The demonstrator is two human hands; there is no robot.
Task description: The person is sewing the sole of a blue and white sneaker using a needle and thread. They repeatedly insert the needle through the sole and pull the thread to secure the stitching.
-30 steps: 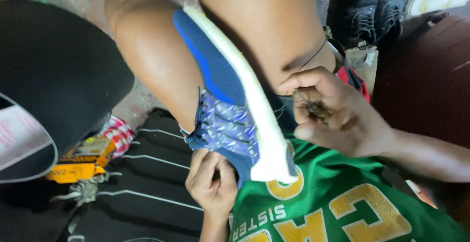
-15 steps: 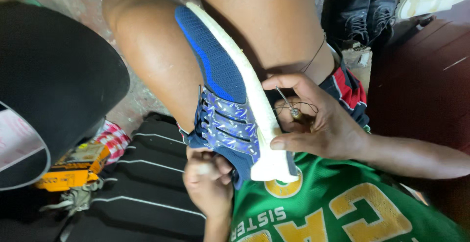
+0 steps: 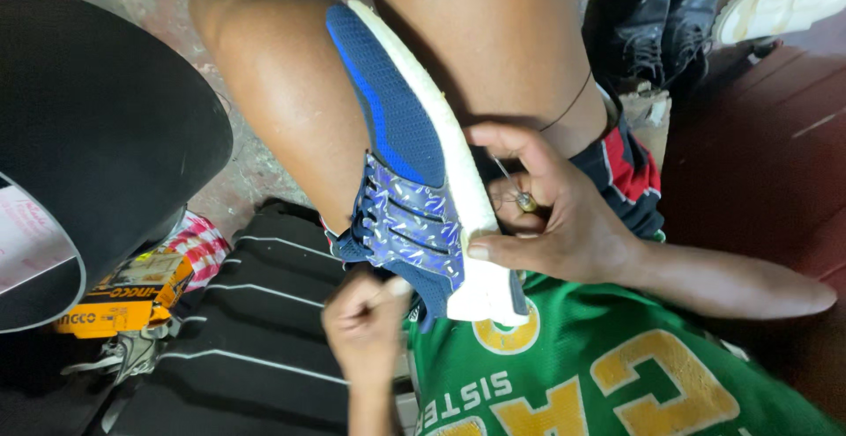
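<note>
Between the two bare knees a blue sneaker (image 3: 401,171) with a thick white sole (image 3: 458,189) is wedged, toe pointing away and heel toward the green jersey (image 3: 608,374). Against the sole's outer edge the right hand (image 3: 555,220) is pressed, its thumb laid along the white rim near the heel, while a thin needle-like tool with a small brass end (image 3: 525,201) is pinched between its fingers just beside the sole. Below the heel, at the shoe's opening, the left hand (image 3: 368,321) is curled into a closed grip, apparently on a thread or the shoe's edge; exactly what is pinched cannot be told. Under the left hand a black cloth with white stripes (image 3: 238,348) is spread. Farther left an orange box (image 3: 123,299) is seen, and black shoes (image 3: 656,22) are set well apart at the upper right.
</note>
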